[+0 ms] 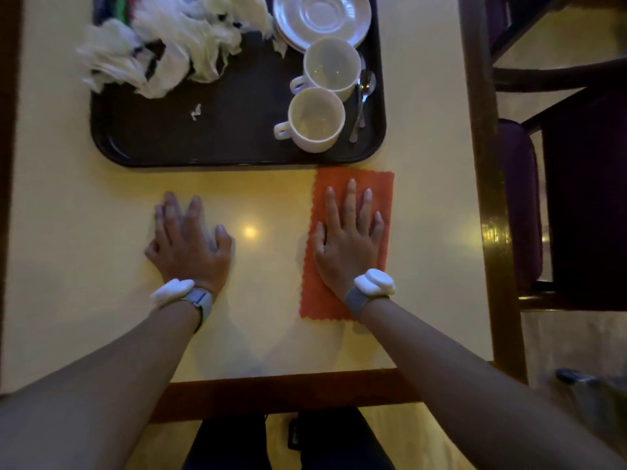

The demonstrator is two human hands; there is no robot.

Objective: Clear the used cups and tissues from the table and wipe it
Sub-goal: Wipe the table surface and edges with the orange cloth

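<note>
A dark tray (217,144) lies on the yellow table (74,232) and carries two white cups (315,118), stacked saucers (322,15), spoons (363,96) and a heap of crumpled white tissues (163,49). An orange cloth (380,184) is spread flat on the table just below the tray's right corner. My right hand (349,239) presses flat on the cloth, fingers spread. My left hand (190,239) rests on the bare table to the left, fingers apart and slightly blurred, holding nothing.
A dark wooden chair (515,205) with a purple seat stands right of the table. The table's dark wooden edge (278,391) runs along the near side, with my legs below it.
</note>
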